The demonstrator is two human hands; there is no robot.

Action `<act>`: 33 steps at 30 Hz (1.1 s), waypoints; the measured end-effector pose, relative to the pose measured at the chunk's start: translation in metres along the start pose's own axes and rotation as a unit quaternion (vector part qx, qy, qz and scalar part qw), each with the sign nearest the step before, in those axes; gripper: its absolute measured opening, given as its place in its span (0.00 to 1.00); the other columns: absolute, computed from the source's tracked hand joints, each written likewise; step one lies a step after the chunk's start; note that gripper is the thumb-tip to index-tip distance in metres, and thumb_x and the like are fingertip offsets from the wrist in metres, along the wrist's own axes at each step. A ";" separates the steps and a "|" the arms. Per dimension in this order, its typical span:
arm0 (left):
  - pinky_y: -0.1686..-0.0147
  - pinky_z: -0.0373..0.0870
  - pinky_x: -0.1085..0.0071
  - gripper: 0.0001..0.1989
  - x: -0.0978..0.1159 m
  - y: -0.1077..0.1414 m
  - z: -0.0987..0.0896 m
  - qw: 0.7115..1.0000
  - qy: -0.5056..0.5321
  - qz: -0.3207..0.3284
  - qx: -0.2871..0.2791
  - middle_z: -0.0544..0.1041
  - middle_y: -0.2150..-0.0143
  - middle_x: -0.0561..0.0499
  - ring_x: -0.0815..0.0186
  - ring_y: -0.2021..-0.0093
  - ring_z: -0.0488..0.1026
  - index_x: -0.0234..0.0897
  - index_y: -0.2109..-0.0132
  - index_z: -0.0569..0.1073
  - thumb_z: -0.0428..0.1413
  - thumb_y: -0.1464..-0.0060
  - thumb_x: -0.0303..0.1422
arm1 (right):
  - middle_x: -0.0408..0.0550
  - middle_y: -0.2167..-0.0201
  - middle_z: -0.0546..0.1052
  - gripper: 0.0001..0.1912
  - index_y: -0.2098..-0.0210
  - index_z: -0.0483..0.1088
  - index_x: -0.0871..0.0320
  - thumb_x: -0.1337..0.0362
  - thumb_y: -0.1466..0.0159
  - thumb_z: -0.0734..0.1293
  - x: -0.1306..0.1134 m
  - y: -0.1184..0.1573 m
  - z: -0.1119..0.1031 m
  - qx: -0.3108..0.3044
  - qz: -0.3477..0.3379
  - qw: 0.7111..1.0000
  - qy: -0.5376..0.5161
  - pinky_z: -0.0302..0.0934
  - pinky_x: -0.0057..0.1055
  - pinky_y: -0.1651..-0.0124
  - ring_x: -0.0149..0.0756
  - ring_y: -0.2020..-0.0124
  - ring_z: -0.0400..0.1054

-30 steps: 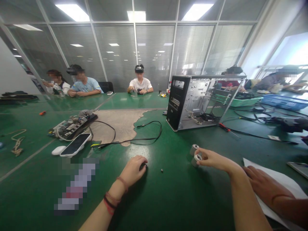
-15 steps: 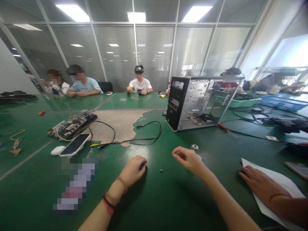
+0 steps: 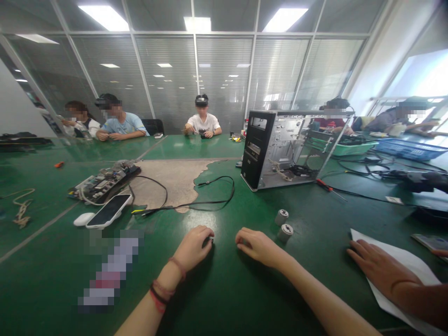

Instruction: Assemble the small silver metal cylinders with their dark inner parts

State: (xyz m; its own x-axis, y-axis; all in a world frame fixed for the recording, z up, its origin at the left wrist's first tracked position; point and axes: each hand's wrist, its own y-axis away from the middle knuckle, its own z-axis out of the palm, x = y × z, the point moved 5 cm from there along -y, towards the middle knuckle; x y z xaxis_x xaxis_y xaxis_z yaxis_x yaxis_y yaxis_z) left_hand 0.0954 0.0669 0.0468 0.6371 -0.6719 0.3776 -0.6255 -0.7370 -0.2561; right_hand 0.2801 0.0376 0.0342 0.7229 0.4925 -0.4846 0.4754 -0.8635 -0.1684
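My left hand (image 3: 192,249) rests low over the green table (image 3: 217,298), its fingers curled together. A small dark bit shows by the thumb tip, too small to name. My right hand (image 3: 258,246) is across from it, fingertips bent down and pressed together near the tabletop. Whatever those fingers hold, if anything, is hidden. Just behind the right hand stand two short grey metal cylinders upright, a farther one (image 3: 282,217) and a nearer one (image 3: 285,234), each with a dark pattern on its top. Neither hand touches them.
An open computer case (image 3: 255,154) stands behind the cylinders, a red screwdriver (image 3: 325,185) beside it. At left lie a phone (image 3: 110,211), a circuit board (image 3: 105,182) and black cables (image 3: 210,203). Another person's hand (image 3: 381,266) rests on white paper (image 3: 413,261) at right.
My right hand has moved left and down, uncovering the nearer cylinder. The small round part on the table between my hands is no longer visible. My left hand has stayed still.
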 end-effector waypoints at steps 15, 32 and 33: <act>0.57 0.65 0.68 0.08 0.000 0.000 0.002 1.000 -0.002 0.000 -0.007 0.73 0.62 0.49 0.63 0.59 0.69 0.38 0.61 0.70 0.49 0.47 0.26 | 0.45 0.72 0.74 0.12 0.69 0.68 0.57 0.55 0.43 0.62 0.103 0.073 -0.100 0.033 0.249 0.965 -0.070 0.58 0.30 0.67 0.37 0.69 0.66; 0.57 0.65 0.67 0.08 0.002 0.001 0.000 1.000 0.008 0.000 0.001 0.73 0.62 0.49 0.63 0.60 0.69 0.38 0.61 0.70 0.49 0.47 0.26 | 0.45 0.71 0.72 0.10 0.67 0.67 0.56 0.58 0.44 0.62 0.099 0.071 -0.091 0.021 0.257 0.965 -0.057 0.59 0.32 0.64 0.37 0.68 0.66; 0.57 0.65 0.67 0.08 0.002 0.001 0.000 1.000 0.008 0.000 0.000 0.73 0.62 0.49 0.63 0.60 0.69 0.38 0.61 0.70 0.49 0.47 0.26 | 0.46 0.69 0.72 0.11 0.65 0.68 0.56 0.57 0.44 0.63 0.100 0.071 -0.091 0.026 0.259 0.964 -0.054 0.59 0.32 0.63 0.37 0.67 0.66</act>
State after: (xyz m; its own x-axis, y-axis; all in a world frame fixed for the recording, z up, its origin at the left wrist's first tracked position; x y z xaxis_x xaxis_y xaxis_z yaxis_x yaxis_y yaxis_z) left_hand 0.0959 0.0648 0.0476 0.6297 -0.6709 0.3916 -0.6253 -0.7369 -0.2568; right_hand 0.4322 0.0356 0.0521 0.7989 -0.0182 -0.6012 0.0363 -0.9963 0.0783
